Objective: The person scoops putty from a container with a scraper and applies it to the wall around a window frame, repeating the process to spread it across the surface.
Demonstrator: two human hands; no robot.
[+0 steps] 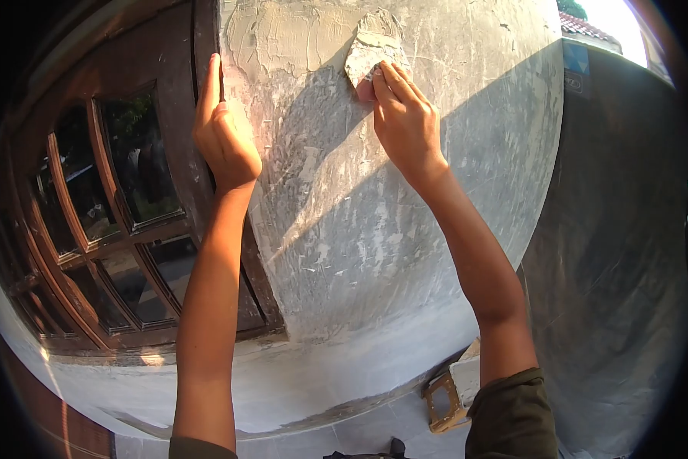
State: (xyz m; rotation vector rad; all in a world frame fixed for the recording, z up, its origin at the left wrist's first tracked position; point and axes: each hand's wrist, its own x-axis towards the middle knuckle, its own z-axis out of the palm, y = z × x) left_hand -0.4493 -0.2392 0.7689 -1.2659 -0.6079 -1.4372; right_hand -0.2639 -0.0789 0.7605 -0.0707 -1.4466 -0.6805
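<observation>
My right hand grips a putty scraper against the wall. Its broad blade is thickly smeared with grey-beige putty, and my fingers press on its lower part; the grip itself is mostly hidden. Around and left of the blade, a wet layer of putty shows ridges and streaks on the grey wall. My left hand rests at the right edge of the dark wooden window frame, index finger stretched upward and thumb apart from it. No tool is visible in that hand.
Wooden window panes with glass fill the left side. A dark sheet hangs at the right. Below, near the wall's foot, a worn box-like object stands on the tiled floor. Sunlight and shadow cross the wall diagonally.
</observation>
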